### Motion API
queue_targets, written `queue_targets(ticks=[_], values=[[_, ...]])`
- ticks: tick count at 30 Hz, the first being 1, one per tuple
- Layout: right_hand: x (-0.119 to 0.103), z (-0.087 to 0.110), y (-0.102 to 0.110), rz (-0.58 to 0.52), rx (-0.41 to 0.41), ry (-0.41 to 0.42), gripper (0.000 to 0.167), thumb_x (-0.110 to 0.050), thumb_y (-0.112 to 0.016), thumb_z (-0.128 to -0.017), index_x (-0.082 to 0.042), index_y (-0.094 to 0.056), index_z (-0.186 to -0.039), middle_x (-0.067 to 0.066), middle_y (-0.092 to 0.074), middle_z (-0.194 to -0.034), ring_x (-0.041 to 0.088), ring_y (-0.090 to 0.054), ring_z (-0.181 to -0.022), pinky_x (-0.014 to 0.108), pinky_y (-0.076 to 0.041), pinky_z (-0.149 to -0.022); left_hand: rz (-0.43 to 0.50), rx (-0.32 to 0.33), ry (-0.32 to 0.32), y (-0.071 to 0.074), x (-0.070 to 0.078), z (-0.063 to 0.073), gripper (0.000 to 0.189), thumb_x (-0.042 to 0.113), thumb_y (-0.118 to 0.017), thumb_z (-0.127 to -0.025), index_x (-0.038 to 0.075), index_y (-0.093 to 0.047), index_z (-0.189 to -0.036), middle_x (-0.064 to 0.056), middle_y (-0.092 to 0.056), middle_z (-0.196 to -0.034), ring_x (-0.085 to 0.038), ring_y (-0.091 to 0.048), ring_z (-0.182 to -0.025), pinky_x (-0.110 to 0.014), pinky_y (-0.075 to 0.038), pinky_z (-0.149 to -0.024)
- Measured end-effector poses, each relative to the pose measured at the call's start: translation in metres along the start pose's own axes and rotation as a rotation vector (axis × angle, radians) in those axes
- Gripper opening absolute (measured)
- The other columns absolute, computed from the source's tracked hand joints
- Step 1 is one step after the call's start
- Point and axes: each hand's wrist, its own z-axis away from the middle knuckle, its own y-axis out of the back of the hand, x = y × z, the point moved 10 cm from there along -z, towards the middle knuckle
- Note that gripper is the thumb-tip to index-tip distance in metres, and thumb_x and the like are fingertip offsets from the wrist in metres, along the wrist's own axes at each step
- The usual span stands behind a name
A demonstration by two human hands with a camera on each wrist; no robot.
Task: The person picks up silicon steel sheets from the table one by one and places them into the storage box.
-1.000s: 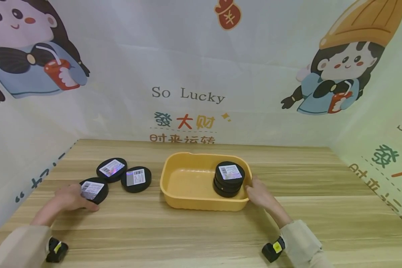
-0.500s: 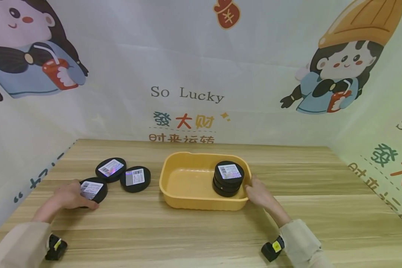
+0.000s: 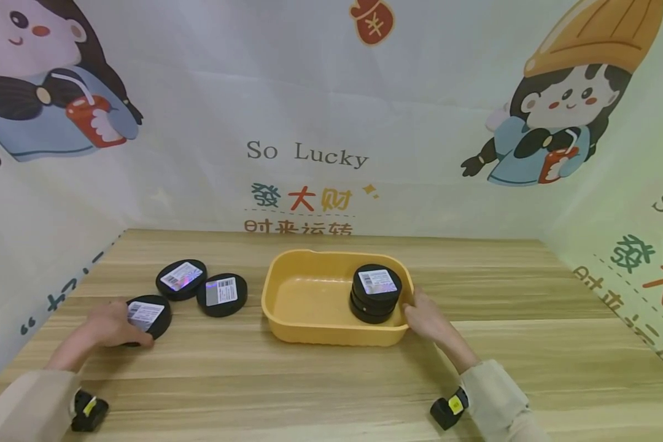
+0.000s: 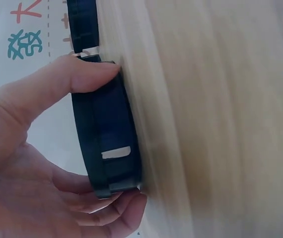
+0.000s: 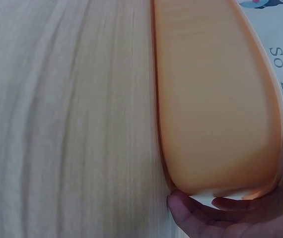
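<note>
In the head view, my left hand (image 3: 107, 323) grips a flat round black case (image 3: 146, 316) with a white label on top. The left wrist view shows the thumb and fingers on opposite sides of this case (image 4: 109, 129). Two similar cases lie just beyond it, the back case (image 3: 181, 279) and the right-hand case (image 3: 222, 294). My right hand (image 3: 428, 316) grips the right end of a yellow plastic bin (image 3: 309, 334). Inside the bin's right part stands a stack of black cases (image 3: 376, 293). The right wrist view shows curled fingers (image 5: 196, 215) at the bin's end.
The bin and loose cases stand on a wood-grain tabletop (image 3: 309, 393). A printed cloth (image 3: 309, 92) hangs behind the table and along both sides. Each wrist carries a small black camera, the left camera (image 3: 90, 411) and the right camera (image 3: 449, 410).
My left hand has shifted slightly left and nearer with its case, leaving a gap to the back case. The right hand and bin have stayed put.
</note>
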Motion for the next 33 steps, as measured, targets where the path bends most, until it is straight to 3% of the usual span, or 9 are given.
queue_targets(ticks=[11,15,20,27,33], values=[[-0.003,0.000,0.002,-0.001,0.007,0.017,0.036,-0.003,-0.039,-0.084,0.019,-0.035,-0.112,0.025,-0.048,-0.095,0.031,-0.047,-0.083,0.040,-0.041,-0.072,0.136,0.060,0.020,0.007,-0.010,0.010,0.073,0.028,-0.075,-0.058,-0.025,-0.041,-0.096,-0.025,-0.052,-0.079,-0.031,-0.050,-0.072,-0.038,-0.043,-0.062],[-0.002,0.000,0.002,-0.002,0.005,0.015,0.038,-0.003,-0.039,-0.084,0.020,-0.034,-0.114,0.026,-0.048,-0.097,0.032,-0.047,-0.084,0.041,-0.041,-0.072,0.151,0.106,0.007,0.014,-0.011,0.012,0.073,0.028,-0.076,-0.059,-0.023,-0.043,-0.098,-0.026,-0.054,-0.080,-0.030,-0.052,-0.072,-0.037,-0.043,-0.061],[-0.003,0.000,0.003,0.011,0.018,0.020,0.037,-0.002,-0.039,-0.083,0.020,-0.035,-0.113,0.027,-0.049,-0.098,0.033,-0.047,-0.086,0.044,-0.041,-0.077,0.136,0.151,0.008,0.020,-0.011,0.015,0.081,0.034,-0.074,-0.064,-0.026,-0.038,-0.104,-0.035,-0.051,-0.086,-0.036,-0.051,-0.075,-0.043,-0.044,-0.063],[-0.003,0.001,0.002,0.025,0.014,0.015,0.039,-0.003,-0.039,-0.084,0.020,-0.033,-0.115,0.030,-0.049,-0.102,0.034,-0.047,-0.089,0.046,-0.040,-0.080,0.142,0.233,-0.008,0.024,-0.001,0.020,0.094,0.038,-0.074,-0.065,-0.026,-0.028,-0.117,-0.044,-0.042,-0.102,-0.048,-0.047,-0.087,-0.053,-0.041,-0.071],[-0.003,0.000,0.002,0.034,0.015,0.016,0.040,-0.004,-0.040,-0.083,0.020,-0.033,-0.115,0.029,-0.049,-0.102,0.034,-0.047,-0.088,0.046,-0.041,-0.079,0.192,0.257,-0.005,0.026,0.012,0.023,0.100,0.039,-0.074,-0.065,-0.024,-0.023,-0.123,-0.046,-0.036,-0.109,-0.053,-0.042,-0.094,-0.056,-0.038,-0.076]])
